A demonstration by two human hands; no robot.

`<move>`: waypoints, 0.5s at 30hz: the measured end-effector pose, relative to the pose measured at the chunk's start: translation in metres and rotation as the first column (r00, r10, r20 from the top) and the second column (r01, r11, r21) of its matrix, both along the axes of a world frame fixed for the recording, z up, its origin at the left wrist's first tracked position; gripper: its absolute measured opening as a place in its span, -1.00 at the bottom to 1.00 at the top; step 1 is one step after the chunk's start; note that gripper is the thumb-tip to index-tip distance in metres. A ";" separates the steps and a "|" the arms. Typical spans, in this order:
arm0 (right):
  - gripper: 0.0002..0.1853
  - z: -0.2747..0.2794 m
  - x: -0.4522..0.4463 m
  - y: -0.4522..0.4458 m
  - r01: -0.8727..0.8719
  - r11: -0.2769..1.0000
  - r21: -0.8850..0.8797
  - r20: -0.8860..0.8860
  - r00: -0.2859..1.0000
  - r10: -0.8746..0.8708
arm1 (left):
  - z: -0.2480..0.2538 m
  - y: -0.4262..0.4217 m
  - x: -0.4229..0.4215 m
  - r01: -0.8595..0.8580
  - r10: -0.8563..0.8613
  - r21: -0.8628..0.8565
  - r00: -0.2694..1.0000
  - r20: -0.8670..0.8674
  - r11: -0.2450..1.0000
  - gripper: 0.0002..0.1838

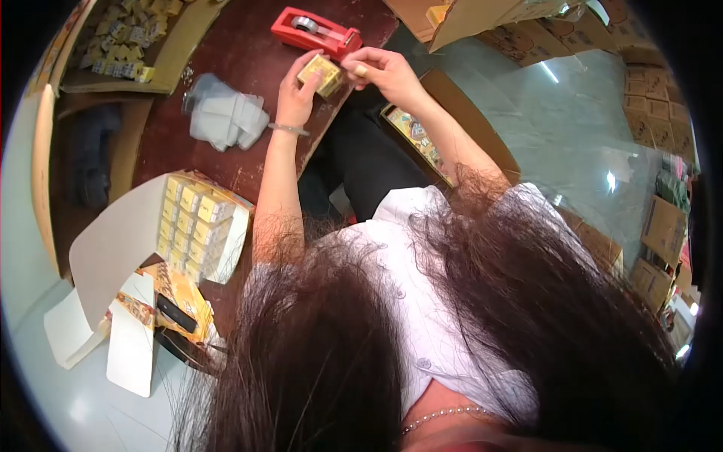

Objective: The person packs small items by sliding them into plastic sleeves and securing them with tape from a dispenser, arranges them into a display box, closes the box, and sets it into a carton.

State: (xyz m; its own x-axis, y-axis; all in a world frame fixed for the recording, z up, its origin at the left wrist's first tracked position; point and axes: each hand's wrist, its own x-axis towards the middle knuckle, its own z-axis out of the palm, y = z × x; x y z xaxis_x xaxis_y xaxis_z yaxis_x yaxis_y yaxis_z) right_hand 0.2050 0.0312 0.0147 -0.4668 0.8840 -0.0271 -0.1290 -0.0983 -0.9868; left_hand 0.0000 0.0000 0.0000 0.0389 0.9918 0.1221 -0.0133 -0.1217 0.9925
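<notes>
My left hand (298,87) is wrapped round a small yellow box (320,74) above the dark red table (233,64). Just to the right, my right hand (382,74) has its fingers pinched together beside the box; whatever is between the fingertips is too small to name. A red tape dispenser (316,32) with a roll of tape stands right behind both hands. To the left of my left wrist lies a pile of clear plastic bags (226,117).
An open carton (215,226) with rows of small yellow boxes is at the lower left. Another box (139,38) of small yellow pieces stands at the upper left. Beside my right forearm is an open carton (482,124). Stacked cartons (655,105) line the far right.
</notes>
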 end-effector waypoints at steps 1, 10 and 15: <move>-0.65 0.011 -0.006 -0.007 0.019 0.999 0.044 -0.079 0.997 -0.015 | -0.001 0.001 0.004 -0.011 0.012 -0.026 1.000 0.018 1.000 -0.59; -0.42 -0.007 -0.028 -0.044 0.081 0.845 0.529 0.456 0.812 -0.363 | -0.006 -0.007 0.007 -0.242 0.262 -0.118 0.943 0.206 0.963 -0.64; -0.30 0.001 -0.024 -0.075 -0.349 0.266 0.899 0.405 0.893 -0.196 | 0.001 -0.097 -0.002 0.252 0.412 -0.557 0.453 0.791 0.791 -0.41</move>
